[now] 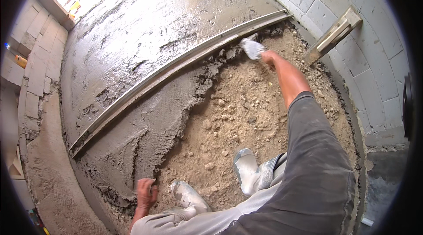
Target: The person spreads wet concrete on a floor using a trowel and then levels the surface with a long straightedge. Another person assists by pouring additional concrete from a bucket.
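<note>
My right hand (268,59) is stretched far forward and closed on the handle of a trowel. The pale trowel blade (253,48) is over the ragged edge of the wet mortar, close to the straightedge's right part. My left hand (146,194) hangs low beside my left boot, near the mortar's lower edge. Its fingers are loosely bent and apart, with nothing visible in them. A long metal straightedge (176,65) lies diagonally across the grey wet mortar (154,122). Beyond it spreads a smoother, shiny mortar surface (154,23).
My boots (246,171) stand on dry, stony sand (224,131). A mortar-smeared float or board (333,37) leans on the right block wall (370,74). At left runs another block wall (42,59) with a sandy ledge (55,164) below it.
</note>
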`<move>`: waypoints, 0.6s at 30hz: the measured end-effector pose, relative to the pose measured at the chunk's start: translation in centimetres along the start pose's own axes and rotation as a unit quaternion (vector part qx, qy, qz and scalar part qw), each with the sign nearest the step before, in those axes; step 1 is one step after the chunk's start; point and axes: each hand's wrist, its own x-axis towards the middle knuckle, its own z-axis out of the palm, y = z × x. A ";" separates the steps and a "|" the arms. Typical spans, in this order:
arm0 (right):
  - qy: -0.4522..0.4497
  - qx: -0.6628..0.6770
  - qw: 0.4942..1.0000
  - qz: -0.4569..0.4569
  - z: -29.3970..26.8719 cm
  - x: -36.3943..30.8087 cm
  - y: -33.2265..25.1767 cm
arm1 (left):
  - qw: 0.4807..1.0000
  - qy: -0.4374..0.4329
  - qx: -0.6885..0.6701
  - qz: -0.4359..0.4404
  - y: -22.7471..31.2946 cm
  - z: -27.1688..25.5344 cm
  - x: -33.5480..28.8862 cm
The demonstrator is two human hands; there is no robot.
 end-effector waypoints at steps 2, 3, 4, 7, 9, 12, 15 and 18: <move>0.039 -0.084 0.996 -0.014 -6.1 1.5 6.2 | 0.999 0.045 0.027 0.011 -0.7 -1.4 2.7; 0.002 0.000 1.000 0.007 -4.2 1.5 4.0 | 0.996 0.054 0.077 -0.010 -0.6 -4.6 2.3; -0.032 0.077 0.996 0.032 -2.9 0.7 1.4 | 0.990 0.057 0.122 -0.031 0.0 -7.7 1.6; 0.010 0.316 0.939 0.131 -4.1 2.2 1.9 | 0.985 0.061 0.161 -0.010 1.5 -11.7 4.5; -0.011 0.377 0.916 0.137 -2.2 4.0 1.2 | 0.981 0.064 0.181 0.011 3.3 -14.1 7.6; -0.063 0.481 0.866 0.118 2.7 6.3 2.2 | 0.980 0.091 0.150 0.090 6.9 -15.2 15.5; -0.025 0.438 0.894 0.090 9.4 3.2 -2.4 | 0.961 0.136 0.162 0.179 15.8 -19.8 21.4; -0.112 0.384 0.916 0.025 7.4 0.8 1.3 | 0.923 0.250 0.111 0.270 22.4 -23.1 25.4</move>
